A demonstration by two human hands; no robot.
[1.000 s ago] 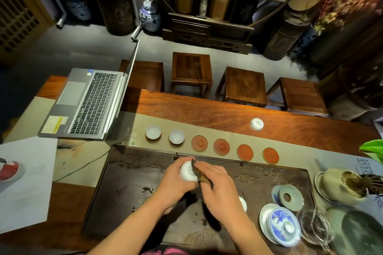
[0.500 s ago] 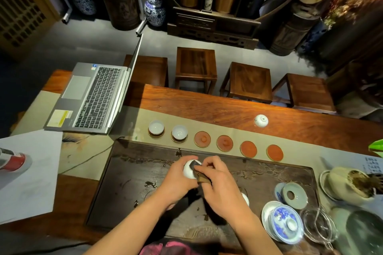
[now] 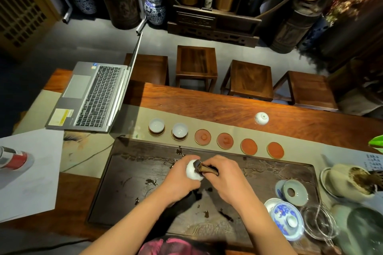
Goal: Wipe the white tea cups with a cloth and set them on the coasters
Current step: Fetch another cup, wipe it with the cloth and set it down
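**Inspector:** State of the hands?

**Assistant:** The left hand [image 3: 178,182] is wrapped around a white tea cup [image 3: 192,170], holding it over the dark tea tray [image 3: 128,172]. The right hand [image 3: 226,180] is closed on a folded brown cloth [image 3: 207,168], whose end is pressed against the cup. I judge the left steadies the cup so the cloth can work its surface.

**Inspector:** Materials?

**Assistant:** The cup looks like smooth glazed porcelain, rounded and likely slippery, which would explain the full grip. The cloth reads as soft and rolled. The tray is carved dark wood with wet patches.

**Inspector:** Beyond the hands?

**Assistant:** Just beyond them runs a row of round coasters. The two leftmost hold wiped cups [image 3: 156,126] [image 3: 179,130]; four reddish coasters [image 3: 202,136] [image 3: 225,141] [image 3: 248,146] [image 3: 275,150] are bare. Farther, to the right, another white cup [image 3: 261,118] lies on the wooden table [image 3: 207,105].

**Inspector:** Progress?

**Assistant:** Third cup in hand; the nearest bare coaster seems its destination.
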